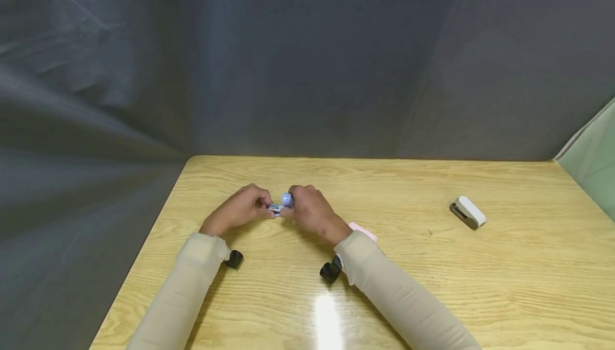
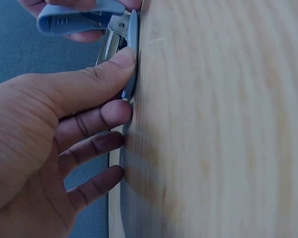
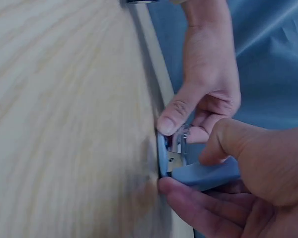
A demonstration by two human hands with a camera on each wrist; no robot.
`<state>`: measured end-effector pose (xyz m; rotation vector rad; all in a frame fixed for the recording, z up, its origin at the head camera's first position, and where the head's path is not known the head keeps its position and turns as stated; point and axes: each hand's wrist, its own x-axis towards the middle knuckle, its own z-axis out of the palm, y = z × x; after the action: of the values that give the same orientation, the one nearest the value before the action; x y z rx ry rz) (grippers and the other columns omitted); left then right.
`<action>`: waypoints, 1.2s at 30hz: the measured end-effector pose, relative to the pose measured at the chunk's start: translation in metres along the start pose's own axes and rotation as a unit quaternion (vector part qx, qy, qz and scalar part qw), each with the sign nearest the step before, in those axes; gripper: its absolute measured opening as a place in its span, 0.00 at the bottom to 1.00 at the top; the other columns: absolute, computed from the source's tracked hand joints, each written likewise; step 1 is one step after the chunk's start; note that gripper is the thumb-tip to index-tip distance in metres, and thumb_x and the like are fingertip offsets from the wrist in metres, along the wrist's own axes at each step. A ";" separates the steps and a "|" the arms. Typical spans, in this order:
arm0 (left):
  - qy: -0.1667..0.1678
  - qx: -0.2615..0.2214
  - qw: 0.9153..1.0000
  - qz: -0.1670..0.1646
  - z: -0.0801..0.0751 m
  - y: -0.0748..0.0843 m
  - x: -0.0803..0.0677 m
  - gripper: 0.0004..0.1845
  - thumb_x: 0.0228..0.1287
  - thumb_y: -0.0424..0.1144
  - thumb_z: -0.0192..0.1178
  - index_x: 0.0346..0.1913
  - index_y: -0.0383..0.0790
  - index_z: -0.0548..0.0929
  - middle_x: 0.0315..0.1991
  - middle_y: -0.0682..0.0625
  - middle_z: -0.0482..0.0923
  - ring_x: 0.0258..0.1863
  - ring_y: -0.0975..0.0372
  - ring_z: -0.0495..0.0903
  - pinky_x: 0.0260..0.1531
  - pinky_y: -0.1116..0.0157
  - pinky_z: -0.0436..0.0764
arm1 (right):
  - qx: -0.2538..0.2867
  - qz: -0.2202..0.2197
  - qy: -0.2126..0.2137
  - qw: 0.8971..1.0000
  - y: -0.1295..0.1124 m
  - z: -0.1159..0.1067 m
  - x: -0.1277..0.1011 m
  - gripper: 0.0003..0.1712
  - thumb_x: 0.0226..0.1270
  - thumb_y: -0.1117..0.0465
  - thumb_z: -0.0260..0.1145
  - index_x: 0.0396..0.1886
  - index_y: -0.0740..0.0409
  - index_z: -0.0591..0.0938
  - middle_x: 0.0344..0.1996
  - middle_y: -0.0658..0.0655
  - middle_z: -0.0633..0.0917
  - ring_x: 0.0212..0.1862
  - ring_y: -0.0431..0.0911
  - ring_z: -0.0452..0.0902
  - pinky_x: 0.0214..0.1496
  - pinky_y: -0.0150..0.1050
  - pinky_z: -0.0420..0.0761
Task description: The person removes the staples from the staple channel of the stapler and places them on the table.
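Hands grip blue stapler; white stapler well apart, right

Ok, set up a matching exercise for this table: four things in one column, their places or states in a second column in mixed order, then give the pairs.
Things:
1. blue stapler
2. white stapler
3. pink item
4. wooden table

Places or states:
A. lies alone, far out to the person's right
B. carries everything, pale grain, a glare spot near the front
C. held between the left hand and the right hand, its top swung open
D. partly hidden behind the right wrist

Pairs: 1-C, 2-A, 3-D, 4-B
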<state>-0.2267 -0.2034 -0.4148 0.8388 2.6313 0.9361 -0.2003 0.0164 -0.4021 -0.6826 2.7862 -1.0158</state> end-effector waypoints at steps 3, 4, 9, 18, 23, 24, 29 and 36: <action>-0.005 -0.003 1.000 -0.004 0.000 0.000 0.000 0.06 0.60 0.34 0.76 0.32 0.43 0.86 0.27 0.55 0.80 0.26 0.63 0.71 0.31 0.63 0.74 | 0.014 0.014 -0.001 1.000 0.000 -0.003 0.000 0.12 0.65 0.62 0.73 0.28 0.59 0.78 0.20 0.50 0.75 0.22 0.41 0.67 0.26 0.35 0.68; -0.007 -0.004 1.000 -0.007 -0.001 0.000 0.000 0.06 0.61 0.34 0.75 0.32 0.43 0.87 0.27 0.55 0.80 0.26 0.63 0.71 0.31 0.63 0.74 | 0.017 0.019 -0.005 1.000 0.000 -0.004 0.001 0.11 0.65 0.61 0.73 0.28 0.58 0.79 0.20 0.50 0.75 0.22 0.41 0.67 0.26 0.35 0.69; -0.010 -0.009 1.000 -0.013 -0.002 0.002 -0.001 0.05 0.62 0.34 0.75 0.33 0.43 0.87 0.27 0.55 0.80 0.26 0.62 0.70 0.31 0.62 0.73 | 0.036 0.043 -0.038 0.998 0.000 -0.009 0.001 0.07 0.67 0.62 0.73 0.39 0.60 0.84 0.23 0.49 0.82 0.24 0.41 0.73 0.31 0.35 0.74; -0.012 -0.033 0.999 -0.031 -0.001 0.002 -0.001 0.04 0.64 0.34 0.74 0.36 0.42 0.88 0.31 0.55 0.82 0.28 0.60 0.72 0.32 0.62 0.74 | 0.038 0.059 -0.064 0.995 0.001 -0.020 -0.001 0.07 0.68 0.64 0.72 0.43 0.62 0.85 0.25 0.52 0.82 0.23 0.42 0.68 0.30 0.35 0.70; -0.009 -0.037 0.999 -0.036 -0.001 0.004 -0.001 0.04 0.63 0.33 0.74 0.35 0.42 0.88 0.30 0.54 0.83 0.27 0.60 0.72 0.31 0.62 0.74 | 0.025 0.054 -0.061 0.996 -0.002 -0.030 -0.004 0.17 0.66 0.63 0.74 0.52 0.66 0.85 0.34 0.54 0.84 0.28 0.42 0.71 0.35 0.36 0.74; -0.009 -0.037 0.999 -0.034 -0.001 0.004 -0.001 0.04 0.63 0.33 0.74 0.35 0.41 0.88 0.30 0.54 0.82 0.27 0.60 0.72 0.31 0.62 0.74 | 0.025 0.052 -0.060 0.997 -0.003 -0.032 -0.005 0.17 0.66 0.63 0.74 0.52 0.66 0.85 0.34 0.55 0.84 0.29 0.43 0.71 0.36 0.37 0.73; -0.008 -0.039 0.999 -0.034 -0.001 0.005 -0.001 0.04 0.63 0.33 0.74 0.35 0.41 0.88 0.30 0.54 0.83 0.28 0.60 0.72 0.31 0.63 0.74 | 0.022 0.039 -0.034 0.998 -0.009 -0.043 -0.010 0.17 0.68 0.65 0.69 0.54 0.66 0.84 0.44 0.61 0.86 0.37 0.45 0.76 0.43 0.41 0.77; -0.006 -0.034 0.999 -0.027 -0.001 0.003 -0.001 0.04 0.62 0.33 0.75 0.35 0.41 0.88 0.30 0.55 0.83 0.29 0.60 0.73 0.34 0.62 0.76 | 0.032 -0.009 0.017 0.999 -0.025 -0.048 -0.017 0.22 0.72 0.68 0.62 0.65 0.64 0.79 0.60 0.60 0.83 0.53 0.53 0.81 0.54 0.47 0.80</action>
<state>-0.2245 -0.2026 -0.4119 0.7518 2.5830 0.9984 -0.1872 0.0350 -0.3500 -0.6911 2.7668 -1.1243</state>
